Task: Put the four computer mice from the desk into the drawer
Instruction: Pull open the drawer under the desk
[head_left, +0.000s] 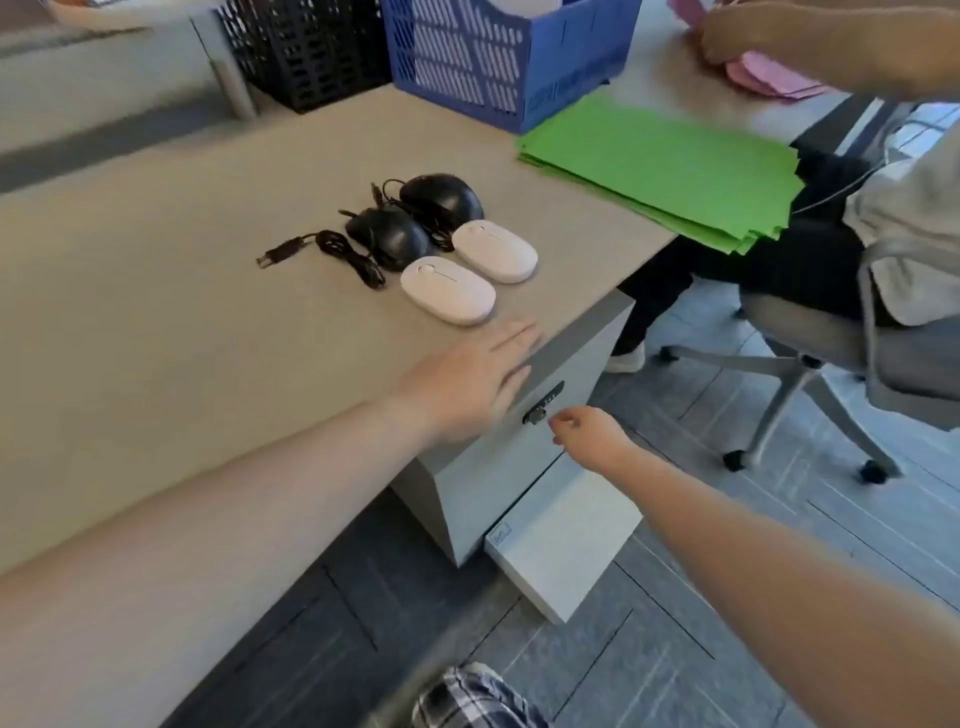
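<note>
Sitting on desk (156, 270) (four mice (441, 244)); drawer (566, 545) seemingly ajar.

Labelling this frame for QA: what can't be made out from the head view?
- Drawer interior: front shut, nothing inside shows.
- Lock digits: too small, blurred.
- Right hand grip: fingertips curled at the lock, contact unclear.
- Black mice cables: tangled, ownership unclear.
</note>
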